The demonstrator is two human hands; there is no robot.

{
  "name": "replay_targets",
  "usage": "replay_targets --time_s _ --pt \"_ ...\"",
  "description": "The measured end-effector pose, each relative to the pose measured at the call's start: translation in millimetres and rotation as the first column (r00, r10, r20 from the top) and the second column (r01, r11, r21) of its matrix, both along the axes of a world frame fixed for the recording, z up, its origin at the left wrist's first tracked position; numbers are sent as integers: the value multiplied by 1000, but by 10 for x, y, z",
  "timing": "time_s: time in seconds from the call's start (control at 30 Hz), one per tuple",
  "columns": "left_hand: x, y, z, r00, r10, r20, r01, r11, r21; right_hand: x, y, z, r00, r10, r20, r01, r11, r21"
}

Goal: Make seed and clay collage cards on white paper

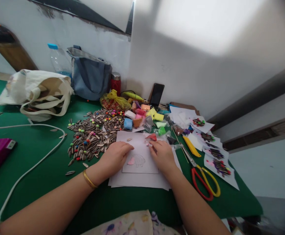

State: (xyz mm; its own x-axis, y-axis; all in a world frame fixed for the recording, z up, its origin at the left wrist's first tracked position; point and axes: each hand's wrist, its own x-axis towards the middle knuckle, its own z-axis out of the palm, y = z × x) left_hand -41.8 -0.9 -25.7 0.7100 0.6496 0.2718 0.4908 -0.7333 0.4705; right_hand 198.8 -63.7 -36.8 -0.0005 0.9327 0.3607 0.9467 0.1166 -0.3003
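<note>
A white sheet [144,168] with a small outline drawing and a pink clay patch at the drawing's left end lies on other white papers. My left hand [116,157] rests on the sheet's left edge, fingers together, with nothing visible in it. My right hand [163,156] is over the right side, its thumb and fingertips close together near a tiny pink bit; whether they hold it is too small to tell. A single sunflower seed [129,139] lies near the sheet's top. Just beyond the right fingers is a red clay packet [152,137].
Striped seeds mixed with coloured beads [95,133] spread at left. Clay packets [137,122] and a phone [157,94] stand behind. Scissors [201,174], a yellow cutter [191,146] and seed-decorated papers [220,163] lie right. Bags, a bottle and a white cable [37,163] are left.
</note>
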Motion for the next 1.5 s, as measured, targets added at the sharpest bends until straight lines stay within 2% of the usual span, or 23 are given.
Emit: replay_targets --time_s 0.13,0.23,0.3,0.63,0.93,1.1,1.3,1.4,1.5 --pt "-30 31 9 999 -30 -36 30 1000 -7 -103 -80 45 973 189 -133 -182 981 64" --pt "-48 43 11 996 -27 -83 24 999 -33 -232 -157 73 910 359 -207 -361 932 29" --pt "-56 42 17 995 -21 -101 16 999 -52 -305 -196 78 879 424 -219 -437 899 -12" --pt "-86 12 77 988 -30 -148 16 995 -96 -323 -241 76 816 551 -174 -571 816 -92" --pt "-62 16 29 987 -25 -161 13 997 -75 -362 -255 47 812 581 -46 -582 804 -118" --pt "-73 41 31 990 -30 -141 16 995 -98 -390 -272 40 829 560 11 -553 822 -139" --pt "-90 29 58 985 -73 -159 59 994 -90 -382 -275 92 822 564 -78 -569 812 -133" --pt "-82 10 64 982 -73 -173 59 995 -82 -307 -245 129 864 483 -143 -497 864 -79" --pt "-69 -14 63 981 -52 -184 40 997 -70 -108 -201 175 955 274 -116 -284 956 -73"
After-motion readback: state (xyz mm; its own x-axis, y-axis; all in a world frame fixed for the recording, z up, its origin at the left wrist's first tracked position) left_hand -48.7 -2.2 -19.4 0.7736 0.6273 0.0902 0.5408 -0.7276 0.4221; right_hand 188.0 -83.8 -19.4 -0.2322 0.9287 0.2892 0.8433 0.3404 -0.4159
